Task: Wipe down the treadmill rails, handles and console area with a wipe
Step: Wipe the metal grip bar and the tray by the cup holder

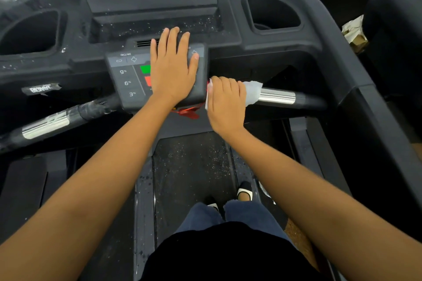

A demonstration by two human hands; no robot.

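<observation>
I stand on a black treadmill and look down at its console. My left hand (172,65) lies flat with straight fingers on the sloped control panel (124,75), covering its right half. My right hand (225,100) is curled round the inner end of the right handle bar (277,96), with a white wipe (252,92) wrapped round the bar under its fingers. The wipe sticks out on both sides of the hand. The left handle bar (46,124), with a chrome sensor, is untouched. A red safety clip (188,112) hangs below the panel.
Two deep cup holders sit at the console's left (29,32) and right (274,12). White specks dot the console tray (155,27) and the belt (189,166). My feet stand on the belt. Crumpled paper (355,28) lies beyond the right rail (356,70).
</observation>
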